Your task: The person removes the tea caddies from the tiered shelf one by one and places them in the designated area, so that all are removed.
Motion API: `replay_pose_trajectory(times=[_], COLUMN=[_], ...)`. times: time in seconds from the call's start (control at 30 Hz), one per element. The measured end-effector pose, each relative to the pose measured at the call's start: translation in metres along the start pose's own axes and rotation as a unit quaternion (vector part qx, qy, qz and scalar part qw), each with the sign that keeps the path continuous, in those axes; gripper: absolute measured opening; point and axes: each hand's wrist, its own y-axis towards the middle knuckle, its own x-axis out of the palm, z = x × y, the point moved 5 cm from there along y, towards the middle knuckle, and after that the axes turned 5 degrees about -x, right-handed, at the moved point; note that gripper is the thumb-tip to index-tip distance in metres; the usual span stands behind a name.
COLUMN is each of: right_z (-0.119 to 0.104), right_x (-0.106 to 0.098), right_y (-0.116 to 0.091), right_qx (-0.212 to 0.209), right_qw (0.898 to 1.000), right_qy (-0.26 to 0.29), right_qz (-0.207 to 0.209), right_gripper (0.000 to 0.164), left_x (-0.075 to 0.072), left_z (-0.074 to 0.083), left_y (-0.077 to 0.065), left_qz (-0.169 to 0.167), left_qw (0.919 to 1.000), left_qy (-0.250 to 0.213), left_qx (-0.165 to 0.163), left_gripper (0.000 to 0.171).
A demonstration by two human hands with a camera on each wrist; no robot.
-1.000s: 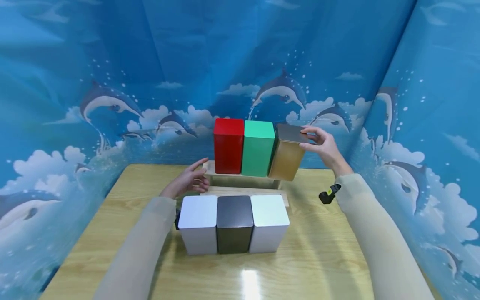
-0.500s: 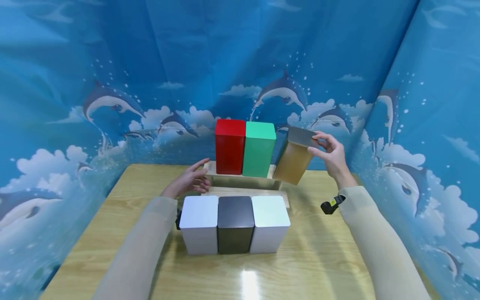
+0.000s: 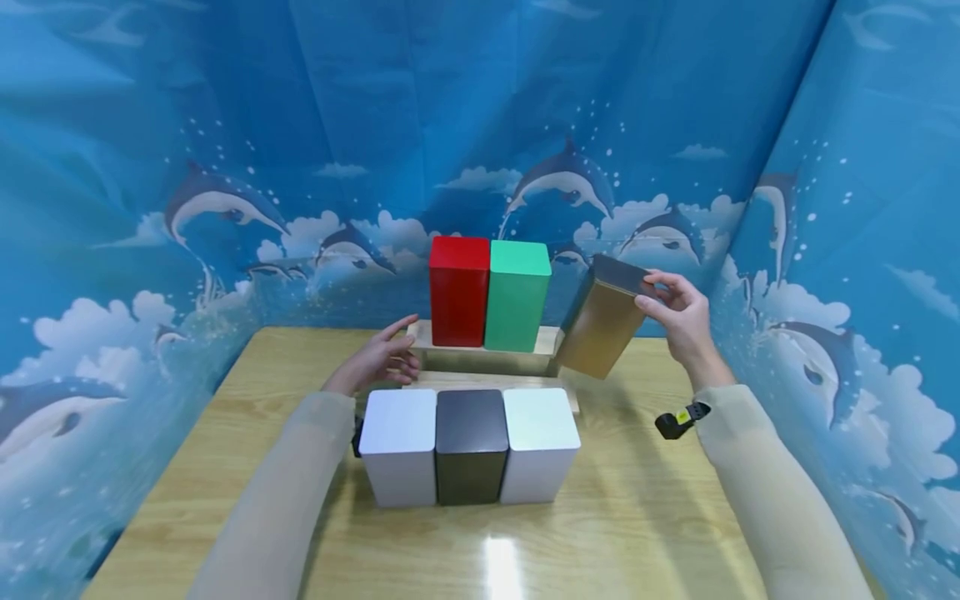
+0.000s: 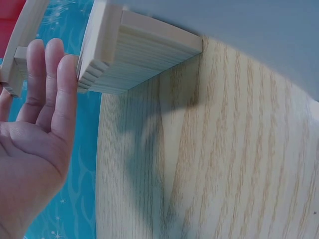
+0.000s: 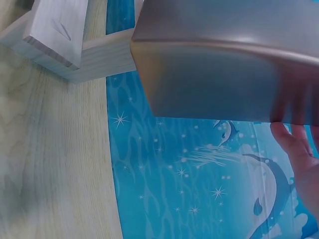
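My right hand [image 3: 681, 315] grips the upper end of a gold tin box with a dark lid [image 3: 603, 325]. That box leans, its top to the right and its bottom by the right end of a wooden stepped rack [image 3: 546, 340]. The right wrist view shows fingertips on the gold box's side [image 5: 209, 79]; whether its bottom touches the rack I cannot tell. A red box [image 3: 459, 292] and a green box [image 3: 517, 296] stand upright on the rack's upper board. My left hand [image 3: 378, 360] is at the rack's left end, fingers extended beside the wood [image 4: 107, 59].
In front stand a white box [image 3: 397, 450], a black box [image 3: 472, 450] and another white box [image 3: 540, 450], side by side, hiding part of the rack's lower board. The wooden table [image 3: 637, 500] is backed by a blue dolphin-print curtain [image 3: 450, 100].
My right hand has moved right and slightly down with the gold box, which now leans more and stands apart from the green box. The left hand has stayed in place.
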Motion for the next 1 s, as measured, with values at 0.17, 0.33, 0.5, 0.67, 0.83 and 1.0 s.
replay_pose_trajectory(times=[0.17, 0.33, 0.5, 0.67, 0.83, 1.0], right_z=[-0.007, -0.016, -0.022, -0.026, -0.033, -0.036], right_x=[-0.002, -0.001, 0.003, 0.006, 0.008, 0.009], right_y=[-0.008, -0.017, -0.027, -0.035, -0.045, -0.054], right_qx=[-0.015, -0.037, -0.051, -0.054, -0.061, -0.058], right_qw=[1.000, 0.999, 0.998, 0.996, 0.993, 0.992], right_qy=[0.002, 0.000, -0.012, -0.005, 0.001, -0.005], right_qz=[0.003, -0.017, -0.047, -0.075, -0.100, -0.109], right_gripper=[0.025, 0.025, 0.027, 0.029, 0.031, 0.032], left_x=[0.001, 0.001, 0.001, 0.001, 0.000, 0.000], left_z=[0.002, 0.002, 0.001, 0.000, -0.001, -0.001], left_y=[0.000, -0.001, 0.000, 0.000, 0.001, 0.001], left_qz=[-0.004, -0.005, 0.002, 0.005, 0.002, 0.003], left_qw=[1.0000, 1.0000, 1.0000, 1.0000, 1.0000, 1.0000], left_qy=[0.005, 0.002, 0.004, 0.003, 0.006, 0.007], left_qx=[0.000, -0.001, 0.000, -0.003, -0.002, 0.001], left_gripper=[0.055, 0.057, 0.057, 0.055, 0.057, 0.057])
